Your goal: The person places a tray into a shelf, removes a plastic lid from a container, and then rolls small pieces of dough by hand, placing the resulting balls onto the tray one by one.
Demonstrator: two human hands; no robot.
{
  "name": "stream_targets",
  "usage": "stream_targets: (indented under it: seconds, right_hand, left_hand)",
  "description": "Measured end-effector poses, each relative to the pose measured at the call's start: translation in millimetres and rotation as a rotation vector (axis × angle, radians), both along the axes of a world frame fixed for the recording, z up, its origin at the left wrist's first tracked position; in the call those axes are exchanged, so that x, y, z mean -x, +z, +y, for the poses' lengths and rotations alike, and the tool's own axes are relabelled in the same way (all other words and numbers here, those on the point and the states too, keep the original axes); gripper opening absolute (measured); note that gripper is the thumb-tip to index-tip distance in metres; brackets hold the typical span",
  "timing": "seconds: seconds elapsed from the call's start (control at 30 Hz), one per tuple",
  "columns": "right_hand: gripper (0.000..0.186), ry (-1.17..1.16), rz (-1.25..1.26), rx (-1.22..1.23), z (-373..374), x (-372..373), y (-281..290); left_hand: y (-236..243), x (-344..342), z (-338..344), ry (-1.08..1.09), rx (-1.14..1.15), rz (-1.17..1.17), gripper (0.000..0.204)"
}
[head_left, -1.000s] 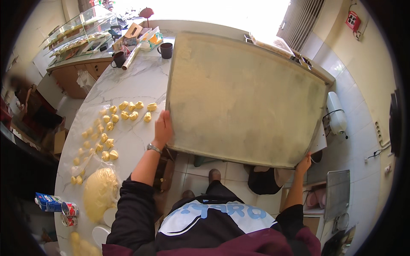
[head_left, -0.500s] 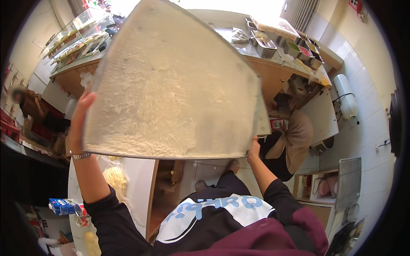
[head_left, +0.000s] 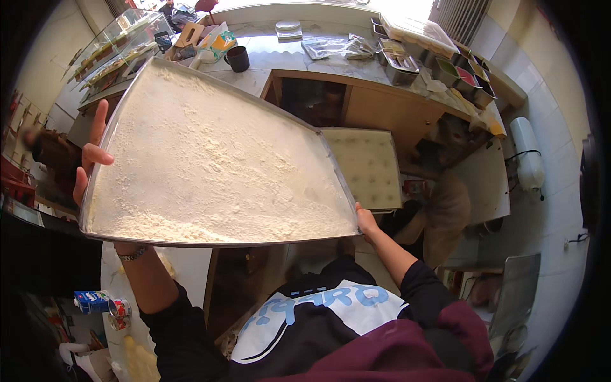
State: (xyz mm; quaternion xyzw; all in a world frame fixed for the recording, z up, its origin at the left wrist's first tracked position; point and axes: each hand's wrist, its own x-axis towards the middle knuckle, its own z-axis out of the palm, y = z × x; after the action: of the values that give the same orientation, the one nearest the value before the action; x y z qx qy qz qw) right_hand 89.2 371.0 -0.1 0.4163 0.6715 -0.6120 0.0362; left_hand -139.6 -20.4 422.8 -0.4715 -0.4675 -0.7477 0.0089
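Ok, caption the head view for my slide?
Both hands, left hand and right hand, hold a large flour-covered metal tray above a kitchen counter.

1. Left hand [head_left: 91, 157]: only fingers show past the edge of the floured tray [head_left: 216, 159]; palm hidden behind it.
2. Right hand [head_left: 365, 221]: fingers tucked under the tray's near corner, grip unreadable.
3. White counter [head_left: 184, 267]: mostly covered by the tray.
4. Second pale tray [head_left: 369, 165]: left edge hidden.
5. Person at left rim [head_left: 54, 156]: blurred, partly cut off.
6. Small containers [head_left: 468, 73] on the far counter: contents too small to tell.
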Motion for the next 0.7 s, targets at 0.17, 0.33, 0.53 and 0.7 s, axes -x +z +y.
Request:
stream_targets:
  seconds: [0.17, 0.33, 0.53, 0.7]
  right_hand:
    - [0.064, 0.193, -0.183, -0.145, 67, -17, 64]
    - [0.065, 0.284, -0.324, -0.148, 126, -19, 79]
    - [0.063, 0.52, -0.394, -0.239, 182, 17, 79]
    - [0.054, 0.6, -0.334, -0.21, 190, 39, 85]
  left_hand:
    - [-12, -5, 51, 0.275, -0.015, 0.056, 0.043]
    - [-23, -4, 96, 0.372, -0.057, 0.07, 0.048]
    - [-31, 10, 120, 0.507, -0.043, 0.072, 0.047]
    - [-16, 0, 140, 0.693, -0.057, 0.07, 0.047]
